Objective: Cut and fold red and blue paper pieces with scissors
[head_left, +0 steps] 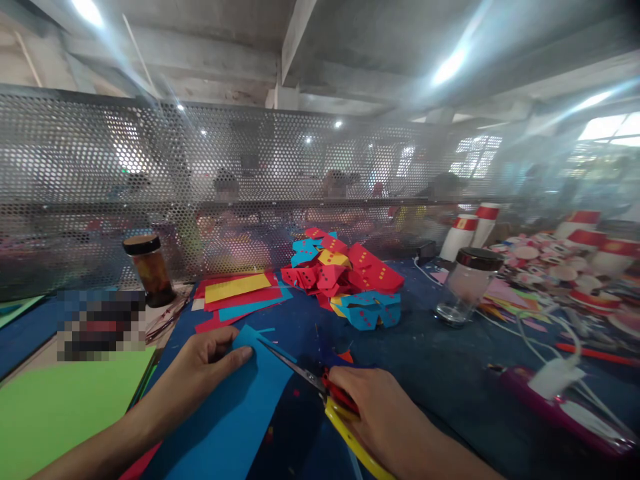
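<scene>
My left hand point(213, 360) pinches the top edge of a long blue paper sheet point(225, 420) between thumb and fingers. From the right, scissors point(313, 380) with red and yellow handles reach into the sheet near its top. A narrow blue strip stands partly apart from the sheet along the blades. My right hand point(373, 403) is closed around the handles. Beyond the hands sits a heap of folded red, blue and yellow paper shapes point(345, 263) with dots. Left of it lie flat red, yellow and blue paper pieces point(237, 290).
A dark-filled jar point(147, 270) stands at left above green paper point(75, 407). At right are a clear jar point(465, 287), paper cups point(460, 237), a pile of small white and red pieces point(545, 260), and a purple power strip point(565, 413) with cables. A perforated metal screen point(240, 153) closes off the back.
</scene>
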Action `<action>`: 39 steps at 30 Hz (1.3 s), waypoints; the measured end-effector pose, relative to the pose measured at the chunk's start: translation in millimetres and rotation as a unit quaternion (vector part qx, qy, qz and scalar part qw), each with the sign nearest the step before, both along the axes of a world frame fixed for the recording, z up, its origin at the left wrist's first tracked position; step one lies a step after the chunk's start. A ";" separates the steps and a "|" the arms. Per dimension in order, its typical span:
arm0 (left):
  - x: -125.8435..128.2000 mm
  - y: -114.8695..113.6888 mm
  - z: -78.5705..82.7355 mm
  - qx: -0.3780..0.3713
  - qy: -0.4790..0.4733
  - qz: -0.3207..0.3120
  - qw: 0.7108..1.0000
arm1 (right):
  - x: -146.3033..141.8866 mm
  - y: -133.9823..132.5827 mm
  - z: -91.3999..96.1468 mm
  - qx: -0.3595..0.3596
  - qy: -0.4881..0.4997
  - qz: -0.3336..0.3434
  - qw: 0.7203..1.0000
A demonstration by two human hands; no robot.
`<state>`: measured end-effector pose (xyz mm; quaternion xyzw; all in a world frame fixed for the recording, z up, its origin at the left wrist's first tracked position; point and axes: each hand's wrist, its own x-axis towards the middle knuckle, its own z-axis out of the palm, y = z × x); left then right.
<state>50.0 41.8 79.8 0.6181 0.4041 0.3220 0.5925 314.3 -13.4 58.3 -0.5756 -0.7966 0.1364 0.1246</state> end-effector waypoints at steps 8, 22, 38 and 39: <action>-1.4 0.7 -3.5 0.014 0.004 -0.001 1.000 | 0.4 -1.8 -0.7 0.009 0.003 0.009 1.000; 5.4 -4.8 -5.0 0.016 0.031 0.008 0.999 | -2.5 -0.9 -0.3 0.006 -0.005 0.014 1.000; 5.9 -8.4 -7.9 0.020 0.036 0.009 0.999 | -4.6 -4.2 -0.2 -0.005 0.001 0.010 1.000; 6.0 -8.4 -7.9 0.022 0.035 0.010 0.999 | -4.4 -3.7 -1.0 -0.003 0.002 0.012 1.000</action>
